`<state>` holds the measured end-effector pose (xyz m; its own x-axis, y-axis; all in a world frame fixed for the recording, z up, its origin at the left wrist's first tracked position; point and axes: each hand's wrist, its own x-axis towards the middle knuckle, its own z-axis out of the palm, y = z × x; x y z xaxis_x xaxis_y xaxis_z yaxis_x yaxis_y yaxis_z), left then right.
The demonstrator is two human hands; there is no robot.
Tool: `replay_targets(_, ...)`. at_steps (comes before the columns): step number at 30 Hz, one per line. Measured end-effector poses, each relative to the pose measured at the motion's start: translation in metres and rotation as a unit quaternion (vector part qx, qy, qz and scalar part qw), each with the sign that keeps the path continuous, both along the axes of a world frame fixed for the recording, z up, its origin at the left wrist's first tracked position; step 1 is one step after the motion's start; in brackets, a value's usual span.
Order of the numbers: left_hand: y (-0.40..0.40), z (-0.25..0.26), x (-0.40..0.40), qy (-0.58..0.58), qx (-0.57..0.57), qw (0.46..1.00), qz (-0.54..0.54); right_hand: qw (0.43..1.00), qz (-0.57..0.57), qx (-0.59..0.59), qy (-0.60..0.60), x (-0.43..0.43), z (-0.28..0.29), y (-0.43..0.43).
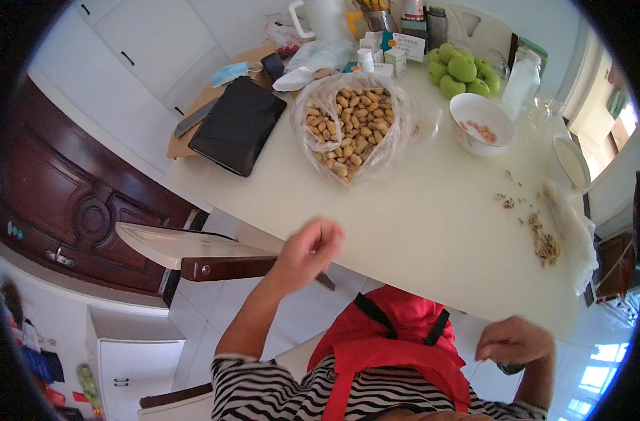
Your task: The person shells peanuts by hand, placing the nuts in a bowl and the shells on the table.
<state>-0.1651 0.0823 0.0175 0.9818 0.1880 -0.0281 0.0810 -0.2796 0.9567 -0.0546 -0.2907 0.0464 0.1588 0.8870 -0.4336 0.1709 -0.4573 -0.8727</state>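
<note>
My left hand [312,250] is raised over the near edge of the pale table [420,226], its fingers curled and blurred by motion. Whether anything sits between those fingers cannot be made out. Beyond it, a transparent plastic bag [404,142] lies spread around a heap of unshelled peanuts [356,123]. At the table's near right edge is my right hand [517,339], fingers bent inward and partly hidden. A white bowl [480,150] at the far right contains several shelled peanut kernels [480,130]. Bits of shell debris [545,244] lie on the right side of the tabletop.
A black tablet-like case [240,126] and a knife [196,118] lie at the far left. Green apples [459,68], medicine boxes [404,46] and a white pitcher [325,18] stand at the back. A chair [225,267] adjoins the left edge; a plastic bag [569,231] hugs the right.
</note>
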Motion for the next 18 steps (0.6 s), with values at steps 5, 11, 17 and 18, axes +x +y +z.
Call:
replay_targets(5, 0.004, 0.018, 0.123, -0.234, 0.158, 0.959, 0.028, 0.906, -0.355, 0.156, -0.172, 0.053, 0.025, 0.035)
replay_targets(11, 0.02, 0.023, 0.216, -0.298, 0.325, 0.889, 0.125, 0.791, -0.489, 0.306, -0.202, 0.116, -0.011, 0.081)
replay_targets(17, 0.015, 0.01, 0.204, -0.252, 0.389, 0.869, 0.173, 0.776, -0.517, 0.279, -0.228, 0.107, -0.04, 0.079)
replay_targets(18, 0.014, 0.018, 0.206, -0.276, 0.375, 0.868, 0.171, 0.791, -0.501, 0.267, -0.228, 0.107, -0.034, 0.078)
